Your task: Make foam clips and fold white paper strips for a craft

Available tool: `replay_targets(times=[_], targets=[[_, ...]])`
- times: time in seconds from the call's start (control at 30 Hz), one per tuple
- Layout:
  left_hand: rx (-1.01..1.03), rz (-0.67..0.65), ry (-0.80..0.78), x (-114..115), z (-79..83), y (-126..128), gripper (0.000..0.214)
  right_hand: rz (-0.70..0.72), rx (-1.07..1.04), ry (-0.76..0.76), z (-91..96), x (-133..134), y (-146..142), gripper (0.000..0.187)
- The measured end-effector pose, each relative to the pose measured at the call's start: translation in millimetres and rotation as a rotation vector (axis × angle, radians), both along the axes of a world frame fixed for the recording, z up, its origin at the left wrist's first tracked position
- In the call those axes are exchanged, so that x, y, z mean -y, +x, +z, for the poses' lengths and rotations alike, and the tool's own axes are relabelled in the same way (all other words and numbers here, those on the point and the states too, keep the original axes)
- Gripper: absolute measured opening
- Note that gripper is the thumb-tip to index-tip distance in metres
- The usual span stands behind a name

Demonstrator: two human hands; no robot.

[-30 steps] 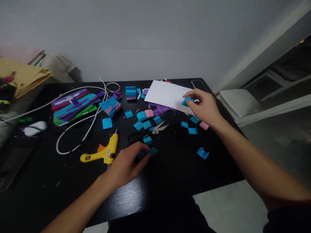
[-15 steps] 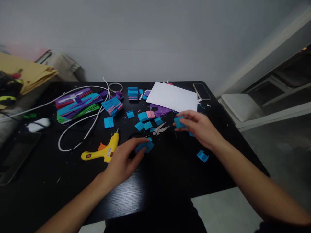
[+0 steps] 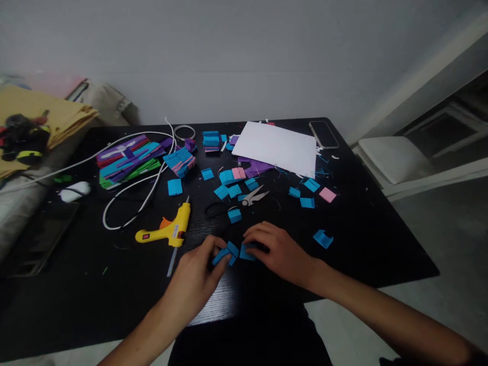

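Observation:
Near the front of the black table, my left hand pinches a folded blue paper piece between thumb and fingers. Just to its right, my right hand has its fingers closed on another blue paper piece, partly hidden under them. The two pieces are close together; whether they touch I cannot tell. Beyond the hands lie scissors with open blades and several loose blue paper squares. A yellow glue gun rests left of my left hand, a clear glue stick showing at its grip.
Bundled coloured paper strips and a white cable occupy the left. A white sheet lies at the back, with a phone beside it. A lone blue piece and a pink one are at right.
My right hand has come left and toward me, bringing its blue paper piece beside my left hand. My left hand has moved slightly nearer, still holding its piece. The view has shifted a little.

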State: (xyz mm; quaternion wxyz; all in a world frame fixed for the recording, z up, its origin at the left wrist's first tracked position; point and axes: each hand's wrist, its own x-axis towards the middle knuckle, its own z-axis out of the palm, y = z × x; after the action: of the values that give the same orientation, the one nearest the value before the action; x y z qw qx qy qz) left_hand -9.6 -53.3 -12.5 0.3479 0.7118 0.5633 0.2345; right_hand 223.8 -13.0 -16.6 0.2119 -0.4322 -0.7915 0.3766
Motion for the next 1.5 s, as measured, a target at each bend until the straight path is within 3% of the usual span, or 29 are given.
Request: replay_targets(times=[0.13, 0.4, 0.63, 0.73, 0.9, 1.1, 1.33, 1.5], targets=[[-0.056, 0.066, 0.067, 7.9, -10.2, 7.3, 0.010, 0.072, 0.027, 0.153, -5.5, 5.3, 1.1, 0.012], [-0.066, 0.073, -0.031, 5.5, -7.1, -2.1, 0.014, 0.138, 0.041, 0.165, -3.4, 15.6, 5.7, 0.020], [-0.067, -0.080, -0.135, -0.9, 1.0, -16.2, 0.012, 0.096, 0.242, 0.176, -5.9, 31.2, 0.2, 0.017], [-0.085, -0.086, -0.112, -0.9, 1.0, -12.6, 0.007, 0.109, 0.282, 0.219, -6.7, 34.6, -3.9, 0.025], [-0.168, -0.007, -0.048, 7.4, -1.9, 2.3, 0.017, 0.081, 0.264, 0.239, -8.2, 36.0, -5.9, 0.030], [-0.430, 0.054, -0.146, 15.3, -7.0, 20.5, 0.030, 0.011, 0.241, 0.271, -9.3, 37.7, -5.9, 0.027], [-0.238, -0.054, -0.267, 3.7, 5.0, 2.5, 0.027, -0.053, 0.238, 0.235, -11.0, 37.6, -5.0, 0.024], [-0.166, -0.100, -0.314, -0.8, 7.4, 6.1, 0.030, -0.055, 0.286, 0.194, -11.9, 39.7, -13.2, 0.021]])
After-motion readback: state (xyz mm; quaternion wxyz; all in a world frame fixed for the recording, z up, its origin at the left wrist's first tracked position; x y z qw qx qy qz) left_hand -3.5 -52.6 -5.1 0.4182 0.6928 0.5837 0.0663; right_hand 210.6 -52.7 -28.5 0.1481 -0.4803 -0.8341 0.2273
